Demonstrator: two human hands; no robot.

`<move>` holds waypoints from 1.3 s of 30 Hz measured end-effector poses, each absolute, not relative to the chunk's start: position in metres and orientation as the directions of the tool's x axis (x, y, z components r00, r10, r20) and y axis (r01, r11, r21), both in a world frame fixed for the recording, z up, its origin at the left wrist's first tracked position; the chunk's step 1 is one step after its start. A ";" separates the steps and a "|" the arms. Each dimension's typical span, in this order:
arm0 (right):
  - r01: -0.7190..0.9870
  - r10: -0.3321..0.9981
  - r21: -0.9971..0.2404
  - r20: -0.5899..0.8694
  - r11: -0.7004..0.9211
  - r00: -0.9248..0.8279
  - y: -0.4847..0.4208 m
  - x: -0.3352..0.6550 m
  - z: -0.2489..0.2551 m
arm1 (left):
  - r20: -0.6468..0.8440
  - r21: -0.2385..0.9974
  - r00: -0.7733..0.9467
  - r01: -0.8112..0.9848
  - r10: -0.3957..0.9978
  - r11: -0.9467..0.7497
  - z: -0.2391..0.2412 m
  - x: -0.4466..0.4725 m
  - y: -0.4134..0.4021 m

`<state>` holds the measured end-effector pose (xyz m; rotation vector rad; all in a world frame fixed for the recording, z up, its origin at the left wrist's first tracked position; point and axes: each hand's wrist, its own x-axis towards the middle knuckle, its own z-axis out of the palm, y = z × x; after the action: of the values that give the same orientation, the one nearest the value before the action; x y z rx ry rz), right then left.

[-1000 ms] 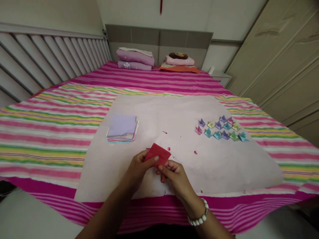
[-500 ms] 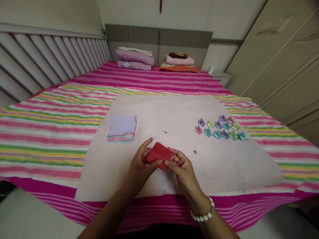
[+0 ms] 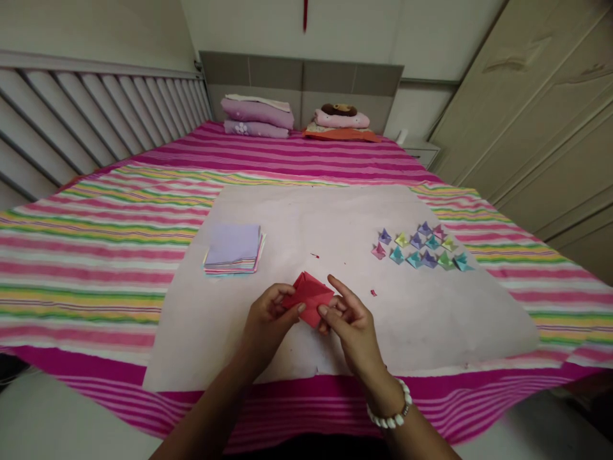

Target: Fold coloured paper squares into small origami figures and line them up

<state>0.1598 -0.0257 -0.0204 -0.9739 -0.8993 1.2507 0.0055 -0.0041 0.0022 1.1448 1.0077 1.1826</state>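
Note:
A folded red origami paper [image 3: 311, 295] is held between my two hands above the white sheet. My left hand [image 3: 269, 318] pinches its left side, thumb on the near face and fingers behind. My right hand [image 3: 353, 322] grips the lower right edge between thumb and curled fingers, while its index finger points up, apart from the paper. The parts of the fingers behind the paper are hidden. Small red scraps [image 3: 373, 293] lie on the sheet beyond and to the right of my hands.
A large white sheet [image 3: 297, 217] covers the middle of the striped bed [image 3: 96, 255]. At left sits a stack of square coloured papers [image 3: 234, 245]. Several small folded paper pieces [image 3: 416, 259] stand in rows at right. Folded bedding [image 3: 258, 115] lies by the headboard.
My right index finger has lifted off the red paper and now points up. My left index finger has come down onto the paper's left edge. The view has shifted slightly.

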 end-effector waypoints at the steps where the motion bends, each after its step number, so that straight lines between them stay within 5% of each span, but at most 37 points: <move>1: -0.323 0.993 -0.944 0.041 0.076 0.113 -0.026 0.160 -0.021 | 0.002 0.989 0.119 -0.146 0.993 0.015 0.002 0.005 -0.005; 19: -0.153 0.978 -0.966 0.210 0.207 -0.003 -0.026 0.167 -0.018 | 0.229 0.973 0.225 -0.028 0.947 -0.229 -0.001 -0.001 -0.012; 26: -0.141 0.982 -0.974 0.183 0.176 -0.041 -0.024 0.166 -0.016 | 0.089 0.995 0.187 -0.067 0.978 -0.078 -0.002 0.000 -0.016; 39: -0.132 0.977 -0.972 0.203 0.194 -0.062 -0.025 0.170 -0.017 | 0.091 0.996 0.254 -0.046 0.963 -0.082 -0.003 -0.007 -0.011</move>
<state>0.1702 -0.0246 -0.0171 -0.9336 -1.2582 1.1707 -0.0071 -0.0111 -0.0030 1.3577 0.9489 1.0932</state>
